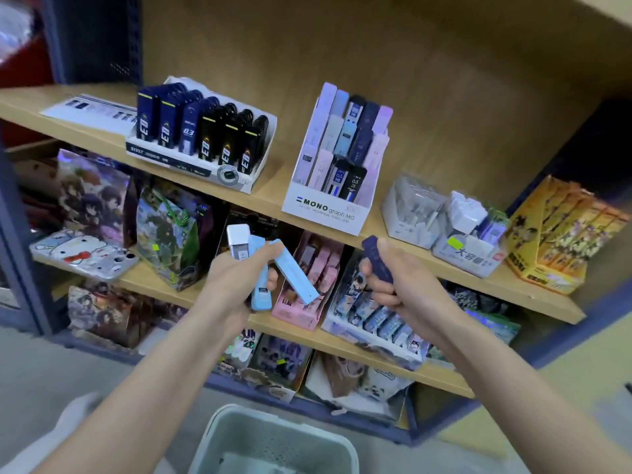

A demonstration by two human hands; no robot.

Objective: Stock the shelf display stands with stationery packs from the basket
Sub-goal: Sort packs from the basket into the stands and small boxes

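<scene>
Your right hand (407,285) clamps the slim navy pack (378,258), just below the white cardboard MONO stand (328,206); left hand (232,278) grips pale-blue packs (295,275).

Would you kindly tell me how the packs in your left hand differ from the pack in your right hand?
The left hand grips three light packs, splayed apart; the right hand grips one dark blue pack. The light packs are pale blue and white, the dark blue pack far darker. All are slim, flat cases.
</scene>
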